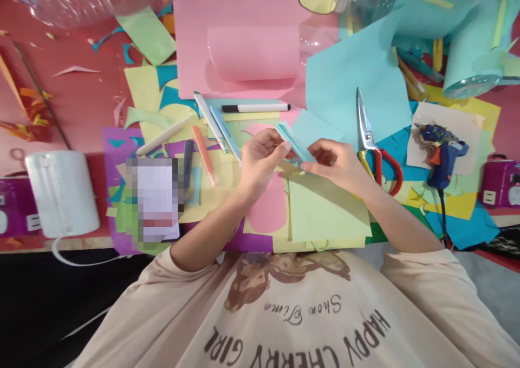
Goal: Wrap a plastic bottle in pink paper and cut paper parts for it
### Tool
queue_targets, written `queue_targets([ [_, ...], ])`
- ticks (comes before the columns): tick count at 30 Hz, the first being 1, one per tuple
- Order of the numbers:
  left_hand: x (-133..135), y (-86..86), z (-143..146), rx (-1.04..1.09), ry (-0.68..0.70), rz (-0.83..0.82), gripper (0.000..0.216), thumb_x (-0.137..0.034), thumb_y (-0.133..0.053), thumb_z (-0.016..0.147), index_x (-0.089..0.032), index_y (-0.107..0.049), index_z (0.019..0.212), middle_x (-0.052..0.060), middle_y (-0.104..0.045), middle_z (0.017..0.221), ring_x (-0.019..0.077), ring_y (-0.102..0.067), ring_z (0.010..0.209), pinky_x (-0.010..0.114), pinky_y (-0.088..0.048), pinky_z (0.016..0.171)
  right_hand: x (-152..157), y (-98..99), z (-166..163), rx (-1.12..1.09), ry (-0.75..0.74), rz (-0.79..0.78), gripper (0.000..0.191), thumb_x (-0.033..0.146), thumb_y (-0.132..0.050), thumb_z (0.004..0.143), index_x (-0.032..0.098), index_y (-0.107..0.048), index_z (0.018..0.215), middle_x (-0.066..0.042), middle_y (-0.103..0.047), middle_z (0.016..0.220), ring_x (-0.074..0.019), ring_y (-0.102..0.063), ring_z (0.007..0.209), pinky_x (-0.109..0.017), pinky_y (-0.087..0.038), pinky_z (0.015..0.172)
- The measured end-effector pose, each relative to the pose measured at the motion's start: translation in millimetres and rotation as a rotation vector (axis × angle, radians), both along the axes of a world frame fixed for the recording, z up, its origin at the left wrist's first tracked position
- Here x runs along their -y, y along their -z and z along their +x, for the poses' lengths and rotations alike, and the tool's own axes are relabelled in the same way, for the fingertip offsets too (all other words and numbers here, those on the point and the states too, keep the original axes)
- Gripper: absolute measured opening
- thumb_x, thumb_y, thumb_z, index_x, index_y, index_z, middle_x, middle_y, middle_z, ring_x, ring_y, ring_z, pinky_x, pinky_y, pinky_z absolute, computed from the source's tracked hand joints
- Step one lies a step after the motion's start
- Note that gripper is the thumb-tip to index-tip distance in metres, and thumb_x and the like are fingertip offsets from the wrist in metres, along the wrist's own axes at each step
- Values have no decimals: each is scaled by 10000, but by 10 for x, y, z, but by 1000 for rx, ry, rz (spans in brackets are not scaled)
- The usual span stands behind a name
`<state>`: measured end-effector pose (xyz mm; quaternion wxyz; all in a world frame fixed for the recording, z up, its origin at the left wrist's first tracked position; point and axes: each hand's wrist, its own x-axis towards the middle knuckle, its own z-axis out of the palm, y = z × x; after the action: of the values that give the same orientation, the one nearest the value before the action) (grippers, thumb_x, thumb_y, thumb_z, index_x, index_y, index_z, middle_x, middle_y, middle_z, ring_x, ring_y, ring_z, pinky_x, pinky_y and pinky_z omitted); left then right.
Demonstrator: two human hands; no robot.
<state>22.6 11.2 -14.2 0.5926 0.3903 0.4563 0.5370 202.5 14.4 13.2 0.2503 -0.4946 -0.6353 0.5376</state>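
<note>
Between both hands is a narrow folded strip of light blue paper (296,143), tilted down to the right. My left hand (266,154) pinches its upper left part between thumb and fingers. At its lower right end, my right hand (335,161) grips it with thumb and fingertips. A sheet of light blue paper (319,129) lies just behind the strip. Below the hands are a pink paper piece (268,208) and pale green sheets (329,211). Red-and-yellow-handled scissors (369,137) lie to the right of my right hand, blades pointing away.
A blue glue gun (443,159) rests on a paper square at the right. Several markers, one a black-capped white marker (255,108), lie behind my left hand. A pink-wrapped bottle (255,52) stands farther back. Left are a pixelated phone (156,194) and a white box (63,194).
</note>
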Motion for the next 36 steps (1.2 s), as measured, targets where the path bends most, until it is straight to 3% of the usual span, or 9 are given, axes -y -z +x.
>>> queue_targets([
  [5, 6, 46, 20, -14, 3, 8, 297, -430, -780, 687, -189, -608, 711, -34, -662, 646, 88, -654, 556, 214, -574, 594, 10, 67, 24, -49, 68, -17, 354, 496, -727, 726, 173, -585, 696, 29, -527, 638, -73, -404, 546, -225, -322, 494],
  [15, 7, 54, -29, -52, 77, -69, 298, -396, -789, 692, -182, -614, 804, -4, -720, 709, 142, -725, 653, 207, -580, 607, -7, 84, 82, -43, 147, 187, 219, 403, -621, 838, 197, -587, 772, 14, -569, 712, -89, -471, 595, -229, -379, 543],
  [20, 14, -10, -30, -79, 115, -93, 305, -384, -805, 674, -175, -598, 753, 8, -723, 707, 155, -729, 652, 203, -568, 568, -21, 92, 137, -40, 208, 173, 212, 420, -624, 840, 210, -626, 806, 16, -540, 685, -100, -480, 616, -230, -397, 553],
  [25, 32, -45, 0, -104, 98, -78, 298, -384, -796, 684, -176, -592, 748, 0, -704, 672, 152, -719, 619, 218, -574, 568, -23, 120, 131, -140, 146, 80, 198, 382, -699, 777, 201, -626, 807, 14, -584, 740, -102, -520, 648, -226, -415, 564],
  [30, 42, -47, 16, -138, 130, -54, 330, -421, -793, 672, -180, -573, 721, -12, -661, 646, 143, -695, 585, 231, -565, 559, -26, 139, 119, -132, 112, 94, 182, 372, -682, 789, 194, -652, 810, -3, -633, 779, -127, -565, 723, -244, -444, 621],
  [36, 28, -46, 9, -62, 199, 13, 342, -324, -762, 708, -218, -467, 844, -12, -693, 739, 146, -709, 718, 239, -554, 645, -21, 128, 120, -128, 84, 81, 164, 351, -683, 796, 189, -660, 803, 0, -645, 766, -117, -563, 705, -236, -435, 612],
])
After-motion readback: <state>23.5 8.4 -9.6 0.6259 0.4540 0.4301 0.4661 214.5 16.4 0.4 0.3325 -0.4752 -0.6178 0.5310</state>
